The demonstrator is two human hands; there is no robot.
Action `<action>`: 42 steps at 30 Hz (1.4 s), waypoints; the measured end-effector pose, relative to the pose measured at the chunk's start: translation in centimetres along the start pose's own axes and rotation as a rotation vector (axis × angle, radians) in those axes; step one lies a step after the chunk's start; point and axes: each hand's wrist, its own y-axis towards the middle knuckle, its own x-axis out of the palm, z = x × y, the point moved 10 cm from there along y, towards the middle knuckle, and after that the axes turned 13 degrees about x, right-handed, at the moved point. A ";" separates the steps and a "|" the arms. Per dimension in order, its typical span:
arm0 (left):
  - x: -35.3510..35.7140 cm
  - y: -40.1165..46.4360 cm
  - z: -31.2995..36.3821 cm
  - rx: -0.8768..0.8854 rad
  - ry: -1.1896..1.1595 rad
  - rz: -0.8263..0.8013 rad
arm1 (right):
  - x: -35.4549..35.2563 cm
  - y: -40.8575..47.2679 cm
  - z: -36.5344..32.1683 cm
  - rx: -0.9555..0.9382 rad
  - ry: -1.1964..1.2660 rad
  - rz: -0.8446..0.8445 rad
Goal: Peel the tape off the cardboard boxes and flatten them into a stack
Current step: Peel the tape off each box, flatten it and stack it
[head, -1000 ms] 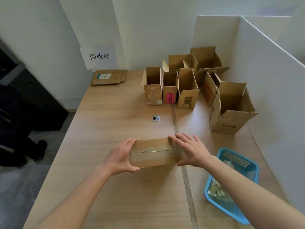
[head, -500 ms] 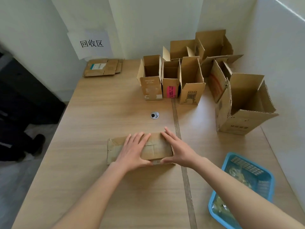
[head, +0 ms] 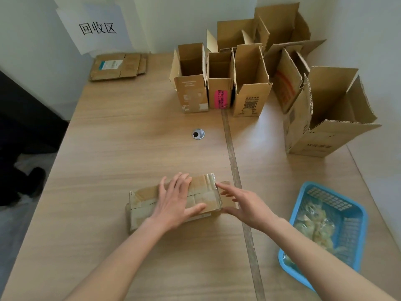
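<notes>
While the left hand (head: 175,203) lies flat with straight, spread fingers on top of a small taped box (head: 173,200), pressing it against the table (head: 130,148), the right hand (head: 245,205) hovers at the box's right end, fingers loosely open and reaching toward it, holding nothing. Whether the fingertips actually touch the cardboard cannot be told. A shiny strip of clear tape (head: 213,181) wraps that right end, directly in front of the right fingertips, and duller tape runs along the box top under and to the left of the left hand.

Judging from this, the step in hand is finding a tape edge to start peeling; the box is pinned but the tape looks fully stuck. The next move likely calls for a fingernail under the glossy strip's edge while the left hand keeps the box from sliding.

Past the hands, far across the table, stand a cluster of open boxes (head: 219,79), flaps up, not yet flattened. Far ahead and left of the left hand lies a small pile of flattened boxes (head: 117,66) below a paper sign (head: 97,29). Beside the right forearm sits a blue basket (head: 355,213) holding crumpled tape.
</notes>
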 end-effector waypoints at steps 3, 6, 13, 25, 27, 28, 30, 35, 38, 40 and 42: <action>0.4 0.7 0.9 0.031 0.007 0.015 | -0.2 -0.7 -0.4 -0.072 -0.052 0.093; 0.4 0.7 0.5 0.036 0.017 0.018 | -0.8 -1.9 -2.2 -0.198 -0.094 0.222; 0.2 0.6 0.5 0.040 0.015 0.063 | -0.8 -3.3 -5.4 -0.398 -0.129 0.352; 0.2 0.4 0.6 0.041 0.024 0.087 | -0.4 -3.2 -5.0 -0.350 -0.152 0.276; 0.2 0.4 0.6 0.043 0.015 0.084 | -0.6 -2.9 -4.7 -0.312 -0.193 0.271; 0.2 0.4 0.5 0.042 0.012 0.076 | -0.9 -2.7 -4.3 -0.285 -0.195 0.283; 0.3 0.4 0.5 0.037 0.008 0.054 | -1.4 -2.4 -3.4 -0.243 -0.175 0.294; 0.3 0.5 0.4 0.027 0.012 0.044 | -1.1 -2.8 -1.3 -0.104 -0.017 0.279; 0.1 0.5 0.6 0.029 0.007 0.056 | -0.4 -2.7 -0.6 -0.027 -0.019 0.263; 0.0 0.5 0.6 0.029 0.007 0.061 | -0.2 -2.5 -1.0 -0.014 -0.056 0.298; 0.1 0.5 0.5 0.028 0.012 0.054 | -0.2 -2.3 -1.2 0.021 -0.068 0.333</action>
